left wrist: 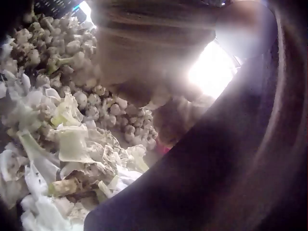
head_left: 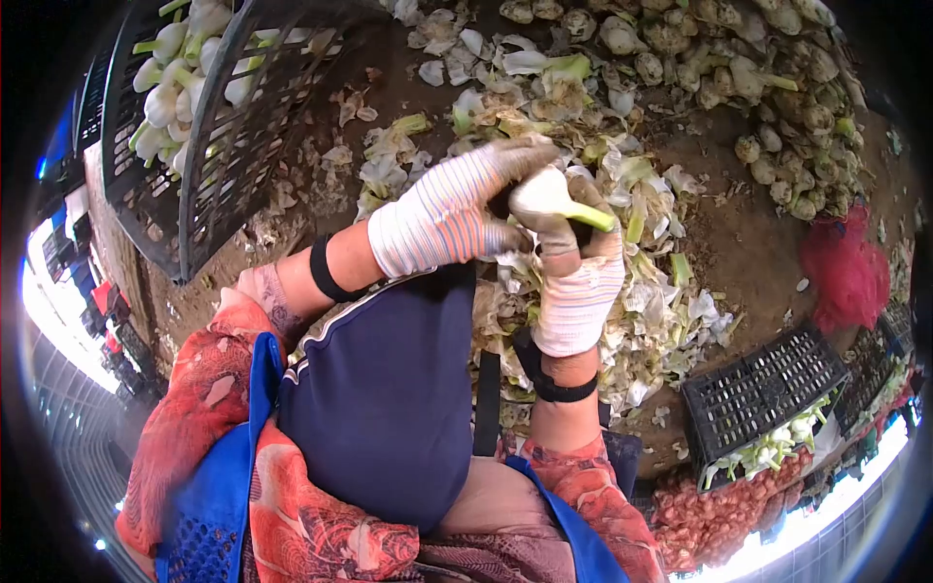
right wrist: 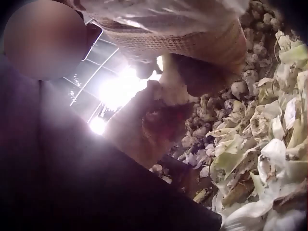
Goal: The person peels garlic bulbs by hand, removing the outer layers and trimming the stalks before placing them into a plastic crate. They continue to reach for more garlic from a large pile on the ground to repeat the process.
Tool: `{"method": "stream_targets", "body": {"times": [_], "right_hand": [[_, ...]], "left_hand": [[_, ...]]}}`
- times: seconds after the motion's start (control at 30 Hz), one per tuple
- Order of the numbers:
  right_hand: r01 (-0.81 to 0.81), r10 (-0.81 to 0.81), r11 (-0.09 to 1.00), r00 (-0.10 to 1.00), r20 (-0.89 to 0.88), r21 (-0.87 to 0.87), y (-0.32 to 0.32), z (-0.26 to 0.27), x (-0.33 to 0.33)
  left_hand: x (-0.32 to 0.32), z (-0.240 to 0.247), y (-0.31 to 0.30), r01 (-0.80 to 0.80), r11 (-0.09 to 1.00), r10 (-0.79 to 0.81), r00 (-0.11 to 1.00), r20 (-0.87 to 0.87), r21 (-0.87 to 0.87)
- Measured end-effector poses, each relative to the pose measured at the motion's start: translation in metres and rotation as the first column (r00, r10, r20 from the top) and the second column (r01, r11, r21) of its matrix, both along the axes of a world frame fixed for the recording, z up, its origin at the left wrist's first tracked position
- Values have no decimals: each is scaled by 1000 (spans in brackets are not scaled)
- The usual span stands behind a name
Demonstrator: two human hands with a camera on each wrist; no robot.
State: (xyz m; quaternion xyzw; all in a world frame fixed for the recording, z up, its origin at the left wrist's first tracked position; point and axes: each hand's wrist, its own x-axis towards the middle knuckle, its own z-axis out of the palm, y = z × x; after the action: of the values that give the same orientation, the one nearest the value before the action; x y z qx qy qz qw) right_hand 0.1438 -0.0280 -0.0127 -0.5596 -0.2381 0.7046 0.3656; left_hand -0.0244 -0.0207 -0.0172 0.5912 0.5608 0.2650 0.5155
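A white garlic bulb (head_left: 544,192) with a short green stem (head_left: 591,216) is held in the gloved right hand (head_left: 580,282), whose fingers curl round it. Just left of the bulb is the gloved left hand (head_left: 457,207), thumb and fingers spread apart, with nothing seen between them; its fingertips are close to the bulb, and contact cannot be told. In the left wrist view the left hand (left wrist: 149,53) is dim and blurred. The right wrist view shows the right hand (right wrist: 178,38) near the top, with part of the pale bulb (right wrist: 172,84) below it.
Peeled skins (head_left: 641,301) lie heaped under the hands. Unpeeled bulbs (head_left: 777,126) are piled at upper right. A black crate (head_left: 228,146) with white bulbs (head_left: 175,97) stands at upper left. Another black crate (head_left: 763,389) and a pink net bag (head_left: 847,272) are at right.
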Motion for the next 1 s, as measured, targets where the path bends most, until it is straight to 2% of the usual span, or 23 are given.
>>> {"method": "stream_targets", "body": {"times": [0.07,0.2,0.27,0.3,0.33,0.4,0.43,0.5,0.63,0.7,0.93,1.0], "right_hand": [[26,-26,999,1000,-9,35,3,4,-6],[-51,51,999,999,-11,9,6,6,5],[-92,92,996,996,14,5,6,6,11],[-161,162,986,987,8,-43,6,4,15],[-163,163,986,987,9,-40,4,-1,17],[-12,-20,995,950,-313,-98,2,-8,17],[-12,-19,995,950,-313,-98,3,-8,16],[-28,15,998,966,-256,-48,8,-1,11],[-18,9,999,978,-211,-42,7,2,4],[-11,0,999,977,-215,-51,7,1,4],[-34,15,998,954,-301,-58,7,7,5],[-38,26,999,944,-328,-30,6,6,5]], "left_hand": [[-2,1,-3,91,975,-68,991,-115,204],[-3,8,-4,75,984,-54,990,-128,165],[-5,13,-3,28,1000,-27,997,78,-2],[-3,14,-1,3,997,7,991,136,-72],[-3,14,0,1,998,8,991,136,-70],[-3,14,0,-58,961,129,959,253,-272],[-3,15,1,-58,961,129,959,253,-272],[-2,16,4,24,993,-24,1000,3,113],[-1,19,4,64,986,-48,993,-106,157],[-2,17,4,19,995,-15,999,-46,96],[-6,16,2,23,994,-26,999,23,111],[-6,18,4,-87,961,156,954,255,-261]]}}
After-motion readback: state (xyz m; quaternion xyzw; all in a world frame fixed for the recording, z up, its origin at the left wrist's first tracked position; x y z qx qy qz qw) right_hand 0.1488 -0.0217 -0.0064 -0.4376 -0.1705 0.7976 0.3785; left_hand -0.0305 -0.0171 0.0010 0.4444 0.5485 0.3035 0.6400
